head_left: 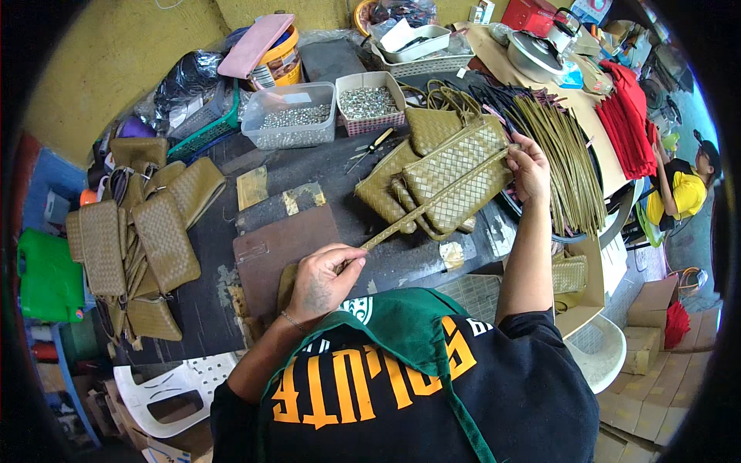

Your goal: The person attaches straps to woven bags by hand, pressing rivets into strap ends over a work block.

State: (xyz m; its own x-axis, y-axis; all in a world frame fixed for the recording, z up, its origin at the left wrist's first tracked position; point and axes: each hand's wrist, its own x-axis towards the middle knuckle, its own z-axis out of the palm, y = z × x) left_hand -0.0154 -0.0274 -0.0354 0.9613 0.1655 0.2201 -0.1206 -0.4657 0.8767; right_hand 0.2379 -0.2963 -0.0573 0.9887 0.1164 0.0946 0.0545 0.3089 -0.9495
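A narrow olive strap [423, 209] stretches slantwise between my two hands. My left hand [323, 279] pinches its near end over the dark table, and my right hand [529, 168] pinches the other end farther off to the right. Behind and below the strap lie several olive woven pouches [450, 171], overlapping in a heap. The strap crosses in front of the top pouch; whether it touches it I cannot tell. Beside my right hand lies a thick bundle of long olive strips [567, 158]. Another pile of woven pouches [164, 245] with straps rests at the left.
Toward the back stand a clear plastic box [262, 137] and a basket [370, 123], both holding small metal pieces. A yellow-and-black-handled tool [379, 140] lies before them. Red cloth [624, 127] is at far right, near a person in yellow [685, 193]. White chairs [166, 393] flank me.
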